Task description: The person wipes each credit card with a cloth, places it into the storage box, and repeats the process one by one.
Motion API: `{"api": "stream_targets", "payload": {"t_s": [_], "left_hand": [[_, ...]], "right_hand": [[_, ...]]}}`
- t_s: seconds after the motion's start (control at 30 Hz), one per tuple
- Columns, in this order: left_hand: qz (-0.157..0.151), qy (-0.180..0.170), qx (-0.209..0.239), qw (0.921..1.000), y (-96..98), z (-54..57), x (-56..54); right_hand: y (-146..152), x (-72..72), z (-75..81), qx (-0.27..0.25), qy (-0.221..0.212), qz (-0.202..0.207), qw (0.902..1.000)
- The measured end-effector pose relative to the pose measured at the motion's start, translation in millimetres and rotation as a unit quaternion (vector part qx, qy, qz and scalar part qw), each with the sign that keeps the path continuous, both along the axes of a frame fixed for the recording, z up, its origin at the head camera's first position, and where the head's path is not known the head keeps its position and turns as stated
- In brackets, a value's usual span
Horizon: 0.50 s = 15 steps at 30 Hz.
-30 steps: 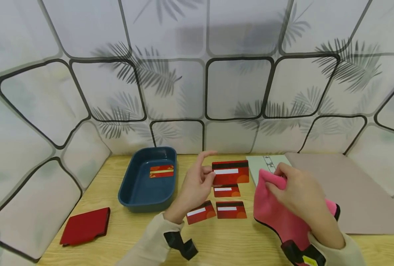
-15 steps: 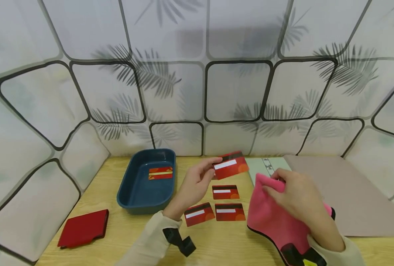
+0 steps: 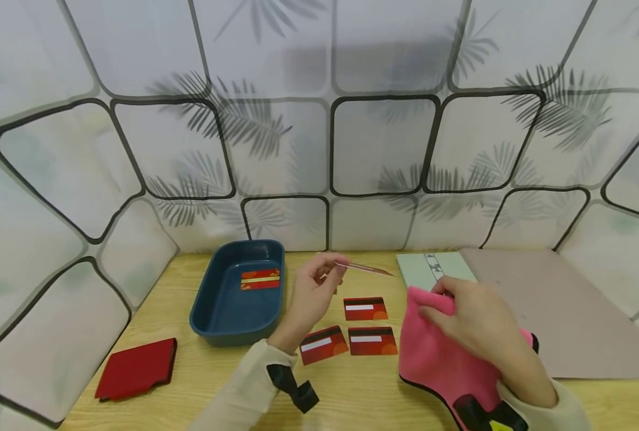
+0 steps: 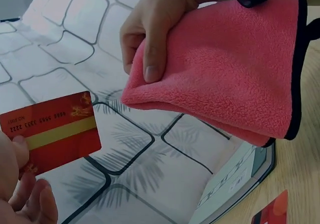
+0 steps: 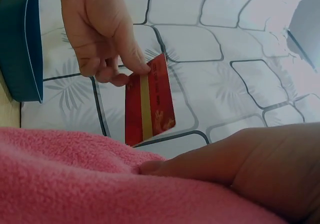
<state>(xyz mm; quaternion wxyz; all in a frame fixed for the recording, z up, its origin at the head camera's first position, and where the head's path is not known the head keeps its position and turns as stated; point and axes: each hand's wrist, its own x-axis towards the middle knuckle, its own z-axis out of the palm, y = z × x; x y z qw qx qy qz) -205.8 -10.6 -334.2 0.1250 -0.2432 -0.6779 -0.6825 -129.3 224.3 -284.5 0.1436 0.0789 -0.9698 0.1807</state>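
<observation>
My left hand [image 3: 311, 293] pinches a red bank card [image 3: 368, 269] by one end, held above the table and nearly edge-on in the head view. The left wrist view shows that card's face [image 4: 60, 129], with a gold stripe and printed digits. A pink plush cloth [image 3: 432, 359] with black trim is gripped at its upper edge by my right hand [image 3: 481, 317], to the right of the card. Card and cloth are apart. Three more red cards lie face down between the hands: one at the back [image 3: 365, 309], one at front left [image 3: 323, 345], one at front right [image 3: 373, 341].
A blue tray [image 3: 224, 317] stands to the left, with one red card [image 3: 260, 279] inside. Farther left and nearer lies a red wallet [image 3: 136, 370]. At the right are a pale green booklet [image 3: 413, 269] and a large grey-brown sheet [image 3: 572, 323]. A patterned curtain [image 3: 384, 143] closes off the back.
The card in my left hand has turned from showing its dark-striped back to nearly edge-on. The right hand and the cloth have shifted slightly left.
</observation>
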Motion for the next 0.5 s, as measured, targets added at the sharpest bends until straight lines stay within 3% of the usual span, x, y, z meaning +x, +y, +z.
{"api": "stream_targets", "payload": {"t_s": [0.33,0.5], "left_hand": [[0.108,-0.004,-0.028,0.9938,4.2,-4.0,1.2],[0.093,-0.015,-0.033,0.9950,5.4,-5.6,-0.9]], "right_hand": [[-4.6,1.5,-0.2,0.002,0.003,0.029,0.9996],[-6.5,3.0,-0.1,0.007,-0.004,0.027,0.9996]]}}
